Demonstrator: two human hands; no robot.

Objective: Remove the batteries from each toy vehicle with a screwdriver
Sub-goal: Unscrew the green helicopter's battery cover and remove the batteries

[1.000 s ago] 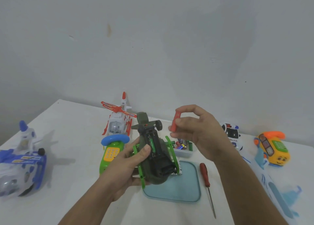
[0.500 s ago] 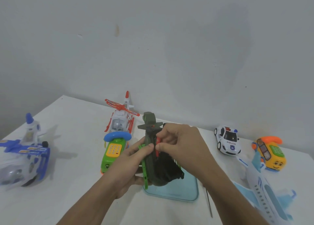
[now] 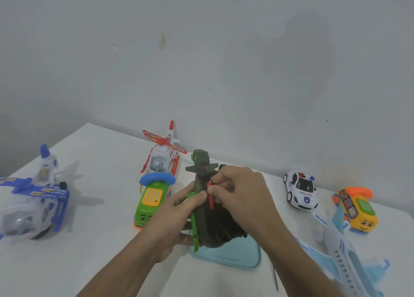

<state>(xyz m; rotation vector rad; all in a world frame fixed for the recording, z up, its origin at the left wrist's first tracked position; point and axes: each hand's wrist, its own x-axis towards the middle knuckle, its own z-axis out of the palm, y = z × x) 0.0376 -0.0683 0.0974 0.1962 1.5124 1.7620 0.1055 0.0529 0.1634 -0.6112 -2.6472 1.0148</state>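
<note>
The left hand (image 3: pixel 177 216) grips the dark green toy helicopter (image 3: pixel 207 220) above the tabletop (image 3: pixel 100 240). The right hand (image 3: pixel 237 193) pinches a red battery (image 3: pixel 210 195) at its underside.

The surface (image 3: pixel 100 252) runs back to a wall. At its middle, above a tray (image 3: pixel 235 255), the left hand (image 3: pixel 177 216) grips a toy helicopter (image 3: pixel 206 227) from the left, and the right hand (image 3: pixel 242 195) pinches a battery (image 3: pixel 210 199) against it. Just left sits a keypad toy (image 3: pixel 152 200), with a rotor helicopter (image 3: pixel 162 160) right behind it. Well apart at the far left stands a winged toy (image 3: pixel 33 204). To the right, near the wall, is a police car (image 3: pixel 301 191); further right is a smiling phone toy (image 3: pixel 356 209), and an airliner (image 3: pixel 345 252) lies in front of both.
</note>
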